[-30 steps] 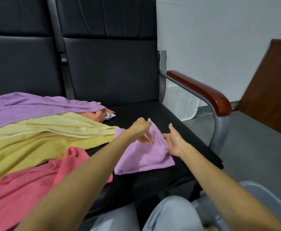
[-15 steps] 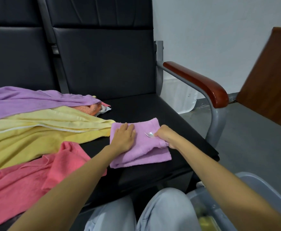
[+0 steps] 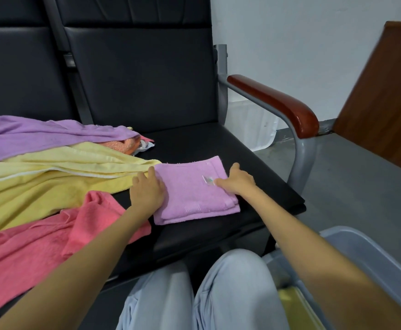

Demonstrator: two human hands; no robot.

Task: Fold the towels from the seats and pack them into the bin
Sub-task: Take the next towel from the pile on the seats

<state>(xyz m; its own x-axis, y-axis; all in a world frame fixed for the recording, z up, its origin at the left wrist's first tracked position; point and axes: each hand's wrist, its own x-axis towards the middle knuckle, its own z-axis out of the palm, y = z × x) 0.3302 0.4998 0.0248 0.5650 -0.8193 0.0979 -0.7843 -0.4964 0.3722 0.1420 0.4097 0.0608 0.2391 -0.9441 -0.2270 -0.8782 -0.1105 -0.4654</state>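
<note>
Left hand lay flat and open, palm down, on the left edge of the folded lilac-pink towel, its fingers straight and pointing away from the person. Right hand rested on the towel's right side, also open, with the fingers stretched leftward across the cloth and the thumb raised toward the far corner. The fingertips of that hand lay just beside a small white label sewn to the towel's top face. Neither hand pinched or gripped the fabric; both pressed on it.

The towel sat as a neat rectangle in at least two layers, the edges stacked at its near side, near the front of the black seat.

To its left, unfolded towels sprawled across the seats. A yellow towel touched the folded one's far left corner, under the left fingertips. A purple towel lay over the yellow one further back, with a bit of orange cloth showing beneath its end. A coral-pink towel lay crumpled nearest the person, under the left forearm.

A red-brown armrest on a grey metal frame bounded the seat on the right. A grey-blue bin stood at the lower right beside the person's knees in pale jeans, with something yellow inside it. A brown wooden panel stood beyond the armrest.
</note>
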